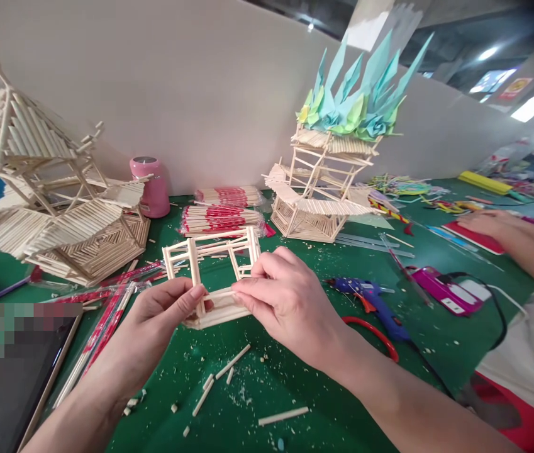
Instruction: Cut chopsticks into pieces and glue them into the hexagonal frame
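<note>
Above the green table, a small open frame of wooden sticks [194,267] is held up between both hands. My left hand [165,314] pinches its near left corner post, thumb in front. My right hand [285,299] is closed at the near right side, its thumb and fingertips pressed on the lower bar; whether they also hold a loose stick is hidden. Cut stick pieces [233,362] and crumbs lie on the table below. To the right of my right hand rests a blue glue gun [375,302], with red-handled scissors [380,336] partly behind my forearm.
A stick pavilion [82,233] stands at left, another topped with folded teal paper [328,204] at back right. Bundled sticks [222,220] and a pink bottle [155,189] are behind. At right are a magenta power strip [450,289], its cords, and another person's arm [526,242].
</note>
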`<act>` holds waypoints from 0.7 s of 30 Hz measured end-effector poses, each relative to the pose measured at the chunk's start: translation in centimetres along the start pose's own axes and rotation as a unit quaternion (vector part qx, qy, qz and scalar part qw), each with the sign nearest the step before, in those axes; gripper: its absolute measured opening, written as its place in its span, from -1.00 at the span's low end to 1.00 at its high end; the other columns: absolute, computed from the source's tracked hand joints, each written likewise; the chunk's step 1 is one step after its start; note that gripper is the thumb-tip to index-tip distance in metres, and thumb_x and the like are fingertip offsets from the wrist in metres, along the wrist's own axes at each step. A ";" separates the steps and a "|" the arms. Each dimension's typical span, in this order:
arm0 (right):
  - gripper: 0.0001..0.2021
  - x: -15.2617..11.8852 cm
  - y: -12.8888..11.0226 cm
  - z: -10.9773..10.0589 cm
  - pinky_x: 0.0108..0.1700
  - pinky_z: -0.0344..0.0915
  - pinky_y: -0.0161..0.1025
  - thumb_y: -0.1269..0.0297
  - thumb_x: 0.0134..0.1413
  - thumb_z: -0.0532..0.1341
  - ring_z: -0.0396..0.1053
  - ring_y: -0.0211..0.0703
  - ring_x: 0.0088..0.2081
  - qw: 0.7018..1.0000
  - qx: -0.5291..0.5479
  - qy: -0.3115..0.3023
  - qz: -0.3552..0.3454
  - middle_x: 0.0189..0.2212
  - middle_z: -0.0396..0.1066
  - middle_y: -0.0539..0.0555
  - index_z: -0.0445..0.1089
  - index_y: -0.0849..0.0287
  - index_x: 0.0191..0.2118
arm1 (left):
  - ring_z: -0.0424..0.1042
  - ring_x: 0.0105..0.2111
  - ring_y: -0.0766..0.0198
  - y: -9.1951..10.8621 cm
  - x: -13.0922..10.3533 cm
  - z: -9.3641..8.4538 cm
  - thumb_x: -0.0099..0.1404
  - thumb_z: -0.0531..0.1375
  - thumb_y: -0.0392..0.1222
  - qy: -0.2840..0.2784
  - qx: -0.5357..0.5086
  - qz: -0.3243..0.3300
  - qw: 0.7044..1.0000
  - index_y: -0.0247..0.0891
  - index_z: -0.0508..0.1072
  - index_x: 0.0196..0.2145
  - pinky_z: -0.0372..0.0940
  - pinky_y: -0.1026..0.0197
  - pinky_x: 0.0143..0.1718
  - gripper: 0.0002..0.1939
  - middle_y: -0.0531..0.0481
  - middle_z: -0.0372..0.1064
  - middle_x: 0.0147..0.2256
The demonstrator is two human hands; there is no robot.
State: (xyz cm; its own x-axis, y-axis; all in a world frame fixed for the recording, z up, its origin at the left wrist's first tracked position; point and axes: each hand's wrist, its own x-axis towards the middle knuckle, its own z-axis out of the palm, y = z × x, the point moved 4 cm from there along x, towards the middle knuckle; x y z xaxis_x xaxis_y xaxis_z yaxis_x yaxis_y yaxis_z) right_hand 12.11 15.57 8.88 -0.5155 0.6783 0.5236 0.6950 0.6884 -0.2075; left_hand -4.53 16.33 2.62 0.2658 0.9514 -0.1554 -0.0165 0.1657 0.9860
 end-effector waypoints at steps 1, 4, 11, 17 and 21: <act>-0.80 0.0 0.0 0.0 -0.36 0.08 -0.26 0.41 0.12 0.18 0.10 -0.19 -0.41 1.000 0.001 -0.001 0.002 -0.53 0.22 0.02 0.52 0.21 -0.46 | 0.24 -0.46 0.29 0.0 0.0 0.0 0.19 0.18 0.08 0.002 0.002 0.000 1.000 -0.25 0.41 -0.55 0.17 0.25 -0.34 -0.66 0.07 0.29 -0.54; -0.82 0.0 -0.1 0.0 -0.38 0.07 -0.27 0.42 0.10 0.20 0.10 -0.19 -0.41 1.000 0.001 0.003 0.005 -0.53 0.21 0.01 0.52 0.21 -0.46 | 0.30 -0.43 0.29 0.0 0.1 0.0 0.14 0.23 0.06 0.011 0.014 -0.005 1.000 -0.24 0.47 -0.47 0.19 0.28 -0.37 -0.71 0.05 0.38 -0.49; -0.78 0.2 -0.5 -0.2 -0.37 0.11 -0.28 0.44 0.10 0.18 0.10 -0.19 -0.39 1.000 -0.014 -0.001 0.010 -0.52 0.21 0.03 0.49 0.22 -0.52 | 0.38 -0.40 0.24 0.0 -0.2 0.0 0.09 0.28 0.01 0.020 0.012 -0.042 0.999 -0.24 0.50 -0.39 0.24 0.27 -0.39 -0.75 0.03 0.45 -0.44; -0.79 -0.9 0.3 -0.6 -0.19 0.25 -0.19 0.39 0.07 0.24 0.21 -0.12 -0.25 0.995 0.081 0.003 0.051 -0.35 0.34 0.10 0.47 0.26 -0.14 | 0.43 -0.38 0.13 0.1 -0.4 0.1 0.08 0.27 0.07 0.025 0.011 -0.060 0.998 -0.24 0.50 -0.31 0.30 0.20 -0.41 -0.66 -0.03 0.48 -0.41; -0.72 -2.0 1.4 -0.9 -0.17 0.27 -0.20 0.42 0.02 0.27 0.26 -0.13 -0.23 0.987 0.129 0.028 0.088 -0.31 0.34 0.12 0.43 0.31 -0.10 | 0.44 -0.43 0.18 0.0 -0.5 0.1 0.06 0.29 0.10 0.014 0.008 -0.081 0.997 -0.23 0.50 -0.32 0.30 0.22 -0.43 -0.65 0.01 0.48 -0.43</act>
State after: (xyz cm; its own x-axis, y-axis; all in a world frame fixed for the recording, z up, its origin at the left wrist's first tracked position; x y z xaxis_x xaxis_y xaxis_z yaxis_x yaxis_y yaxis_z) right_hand 14.59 14.91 8.29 -0.3647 0.7834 0.5034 0.6165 0.6082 -0.4999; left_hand -4.59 15.86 2.69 0.2364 0.9198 -0.3132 0.0398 0.3129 0.9490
